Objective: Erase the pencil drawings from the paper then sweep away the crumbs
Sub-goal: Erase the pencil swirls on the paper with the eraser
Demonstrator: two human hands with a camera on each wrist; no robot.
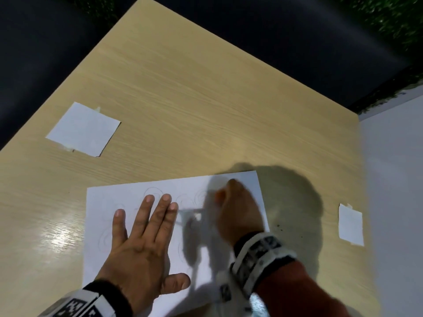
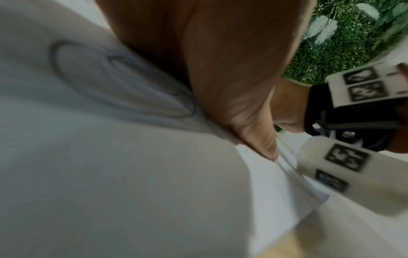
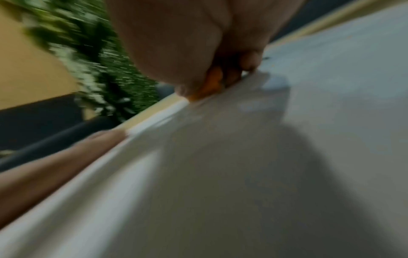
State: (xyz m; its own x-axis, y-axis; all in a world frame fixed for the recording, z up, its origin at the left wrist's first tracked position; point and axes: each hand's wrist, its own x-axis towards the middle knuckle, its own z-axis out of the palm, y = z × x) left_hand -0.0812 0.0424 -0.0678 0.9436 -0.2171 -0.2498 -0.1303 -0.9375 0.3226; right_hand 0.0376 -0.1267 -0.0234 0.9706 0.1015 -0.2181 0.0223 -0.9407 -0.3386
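Note:
A white sheet of paper (image 1: 128, 195) with faint pencil spirals (image 1: 152, 191) lies on the wooden table (image 1: 194, 99). My left hand (image 1: 142, 236) lies flat on the sheet with its fingers spread and straight, pressing it down. My right hand (image 1: 235, 209) is curled near the sheet's far right corner and pinches an orange eraser (image 3: 212, 83) against the paper (image 3: 243, 174); the picture there is blurred by motion. In the left wrist view a pencil spiral (image 2: 119, 83) shows beside my left hand (image 2: 232, 69).
A small white paper square (image 1: 83, 129) is taped down at the far left, another (image 1: 350, 224) at the right table edge. Dark eraser crumbs (image 1: 280, 226) dot the wood just right of the sheet. A dark floor and green foliage (image 1: 389, 19) lie beyond.

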